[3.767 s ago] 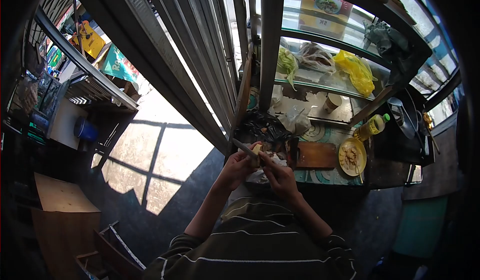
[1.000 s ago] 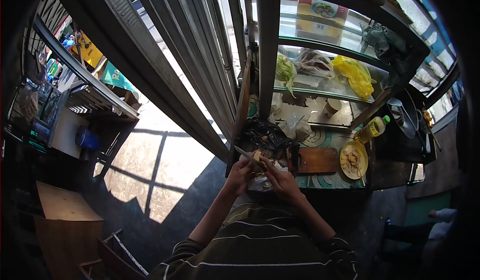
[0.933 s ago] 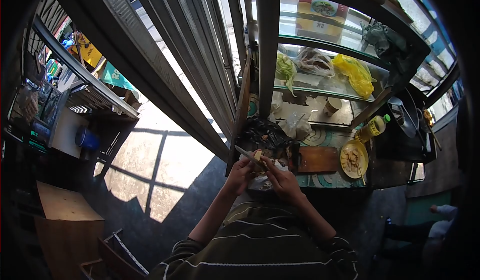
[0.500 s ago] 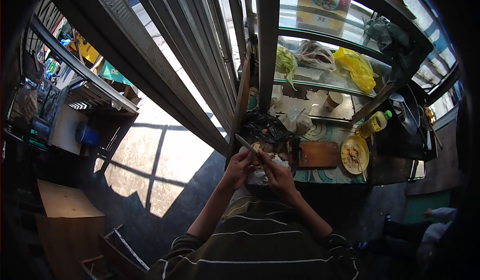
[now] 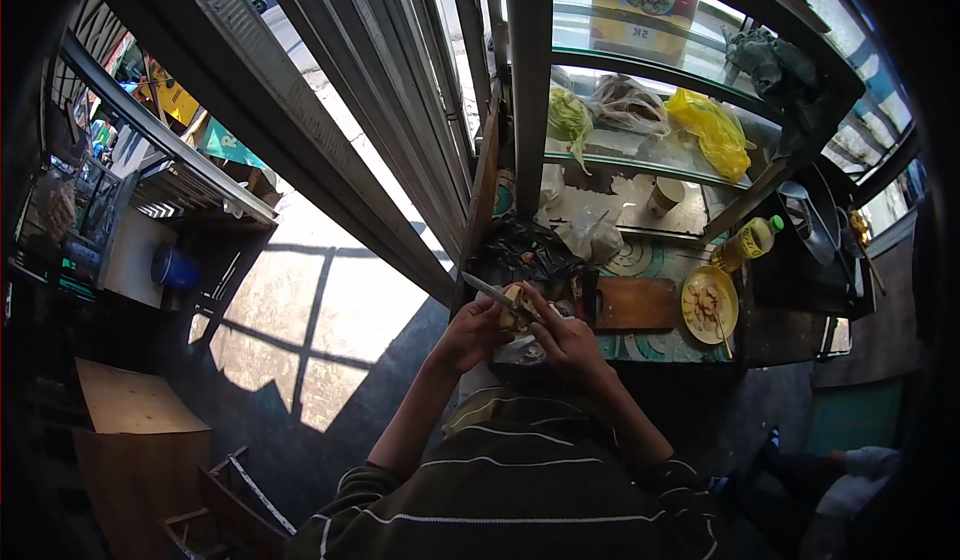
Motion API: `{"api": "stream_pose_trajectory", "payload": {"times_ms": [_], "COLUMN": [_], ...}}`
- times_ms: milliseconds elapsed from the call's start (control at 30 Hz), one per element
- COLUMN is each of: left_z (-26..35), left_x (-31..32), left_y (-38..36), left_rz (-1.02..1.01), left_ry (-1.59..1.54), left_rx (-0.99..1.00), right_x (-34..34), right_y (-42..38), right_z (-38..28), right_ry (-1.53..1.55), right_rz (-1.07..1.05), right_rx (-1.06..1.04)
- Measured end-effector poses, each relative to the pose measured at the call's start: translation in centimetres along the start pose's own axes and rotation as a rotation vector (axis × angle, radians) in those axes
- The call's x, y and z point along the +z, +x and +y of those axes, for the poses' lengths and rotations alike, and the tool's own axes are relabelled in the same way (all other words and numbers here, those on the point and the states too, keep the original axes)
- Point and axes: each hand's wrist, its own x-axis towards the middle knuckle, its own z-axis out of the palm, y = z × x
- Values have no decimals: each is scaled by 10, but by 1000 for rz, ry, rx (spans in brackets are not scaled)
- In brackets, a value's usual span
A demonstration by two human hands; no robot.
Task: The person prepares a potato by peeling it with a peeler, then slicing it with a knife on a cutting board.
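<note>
My left hand [image 5: 470,336] is closed around a pale yellow piece of food [image 5: 509,314] with darker patches, its exact kind unclear. The knife [image 5: 484,286] is in my right hand [image 5: 570,347], its blade pointing up and left across the top of the piece. Fingers of my right hand reach over the piece's right side, hiding most of the knife's handle. Just below the two hands lies a whitish plastic bag [image 5: 522,351]. A crumpled black plastic bag [image 5: 527,250] spreads out beyond them.
Right of my hands lie a wooden cutting board [image 5: 636,304] and a yellow plate [image 5: 727,297] with food residue. Behind stand an oil bottle [image 5: 748,244] and a paper cup [image 5: 666,196]. A wok [image 5: 822,235] is far right; another person's sleeve [image 5: 858,480] shows below.
The knife has shifted slightly left and lower, and more of the pale yellow piece shows between my hands. At lower right, the other person's arm has moved down.
</note>
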Motion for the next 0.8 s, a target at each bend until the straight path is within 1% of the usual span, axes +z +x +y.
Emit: {"api": "stream_pose_trajectory", "payload": {"times_ms": [100, 167, 267, 333, 367, 400, 467, 533, 567, 600, 667, 800], "left_z": [1, 2, 4, 5, 7, 8, 9, 12, 12, 12, 9, 10], "left_x": [-4, -2, -2, 0, 3, 4, 1, -1, -7, -8, -10, -4], "left_y": [1, 1, 4, 3, 3, 4, 4, 4, 6, 9, 12, 13], "left_rz": [-1, 1, 3, -3, -25, -50, -39, -88, -99, -102, -139, -111], "left_ry": [7, 13, 20, 25, 31, 41, 32, -47, -97, -97, -171, -150], "left_rx": [-34, -22, -6, 18, 34, 56, 51, -2, -56, -54, -60, -45], "right_x": [-5, -5, 4, 12, 13, 11, 0, -10, -16, -21, -20, -16], "right_y": [2, 4, 6, 7, 8, 8, 9, 13, 16, 18, 21, 23], "right_z": [-3, -4, -3, -1, 0, -1, -7, -7, -7, -7, 0, -1], "right_ry": [-32, -29, -15, 132, 130, 135, 80, 82, 71, 57, 33, -1], "right_rz": [-48, -64, -38, 75, 73, 66, -11, -38, -96, -153, -134, -96], "right_rx": [8, 21, 39, -34, -28, -20, 19, 3, 6, 10, -19, 6]}}
